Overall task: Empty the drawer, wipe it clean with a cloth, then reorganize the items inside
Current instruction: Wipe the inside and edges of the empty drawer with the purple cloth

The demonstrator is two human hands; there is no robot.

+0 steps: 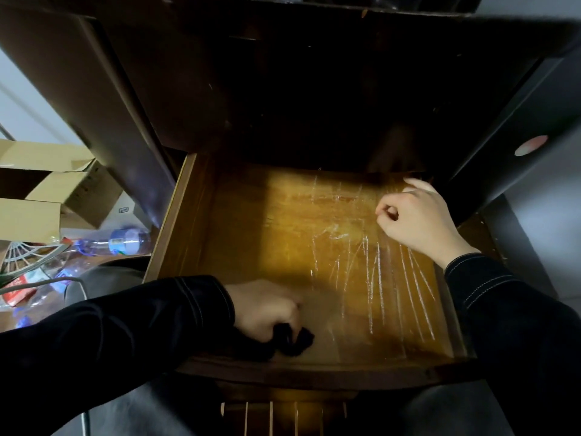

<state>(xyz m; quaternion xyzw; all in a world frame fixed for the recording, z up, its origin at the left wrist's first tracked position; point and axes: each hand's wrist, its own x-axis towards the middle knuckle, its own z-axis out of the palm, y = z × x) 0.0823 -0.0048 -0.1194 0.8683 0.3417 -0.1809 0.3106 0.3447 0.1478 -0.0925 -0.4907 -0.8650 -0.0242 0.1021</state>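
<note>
Your left hand (267, 309) is curled tight round the small, dark, crumpled cloth (294, 339), which sits on the floor of the open, amber-brown wooden drawer (188, 234) at its front left corner, just behind the front wall. The cloth looks soft, light and limp. It will likely bunch and fold under your palm, so keep it balled in your fist and press down through the knuckles rather than dragging it by an edge.

Your right hand (418, 218) hangs over the rear right of the drawer with its fingers curled in and the thumb against the forefinger. You cannot tell from here whether it pinches anything.

The drawer holds no items, so emptying looks done and wiping is the step in hand. White, creased streaks (377, 278) run across the right half of the floor. They may be folds in a clear liner film or scratches; which one is unclear. If it is film, expect it to be thin and slippery and to ruck up under the cloth, so wipe along the streaks.

The drawer itself looks stiff and heavy. Steady it by the side wall.
</note>
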